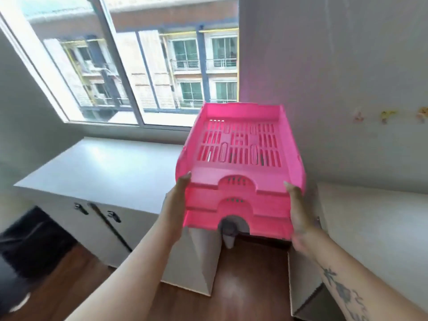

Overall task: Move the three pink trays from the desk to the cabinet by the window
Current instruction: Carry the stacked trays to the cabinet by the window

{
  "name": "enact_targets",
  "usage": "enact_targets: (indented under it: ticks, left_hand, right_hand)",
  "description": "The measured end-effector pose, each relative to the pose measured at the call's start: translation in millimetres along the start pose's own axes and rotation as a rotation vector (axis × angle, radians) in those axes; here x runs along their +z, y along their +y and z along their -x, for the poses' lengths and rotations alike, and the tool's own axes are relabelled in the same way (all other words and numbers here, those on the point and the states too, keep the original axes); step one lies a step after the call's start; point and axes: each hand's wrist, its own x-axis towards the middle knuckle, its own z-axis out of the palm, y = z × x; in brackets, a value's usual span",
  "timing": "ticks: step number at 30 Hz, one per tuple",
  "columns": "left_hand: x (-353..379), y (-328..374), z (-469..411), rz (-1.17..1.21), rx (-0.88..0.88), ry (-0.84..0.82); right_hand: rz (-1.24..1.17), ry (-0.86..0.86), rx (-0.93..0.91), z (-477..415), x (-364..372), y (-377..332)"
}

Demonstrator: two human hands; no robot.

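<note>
Three pink slotted trays (pixel 240 163), stacked one on another, hang in the air in the middle of the view. My left hand (pixel 178 200) grips the stack's left side and my right hand (pixel 298 212) grips its right side. The white cabinet (pixel 97 167) stands below the window, to the left of the stack, with its top bare. The stack is above the gap at the cabinet's right end, not touching it.
A large window (pixel 129 66) is behind the cabinet. A grey wall (pixel 335 77) rises on the right. A white desk surface (pixel 375 223) lies at the right. Brown wooden floor (pixel 250 286) shows below. A black object (pixel 32 242) sits on the floor at left.
</note>
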Motion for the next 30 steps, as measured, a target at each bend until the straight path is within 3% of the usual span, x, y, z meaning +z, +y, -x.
enact_targets:
  ticks: [7,16,25,30]
  left_hand:
    - [-167,36,-24,0.039,0.077,0.208]
    - [-316,67,-117,0.041,-0.024,0.296]
    - [-359,39,-160,0.063,-0.089,0.324]
    - [-354,43,-165,-0.001,-0.083,0.232]
  right_hand:
    - [0.018,-0.313,0.013,-34,186,35]
    - [0.139,-0.3,0.091,-107,363,85]
    - [0.238,-0.219,0.112,-143,397,130]
    - [0.286,-0.211,0.085,-140,393,125]
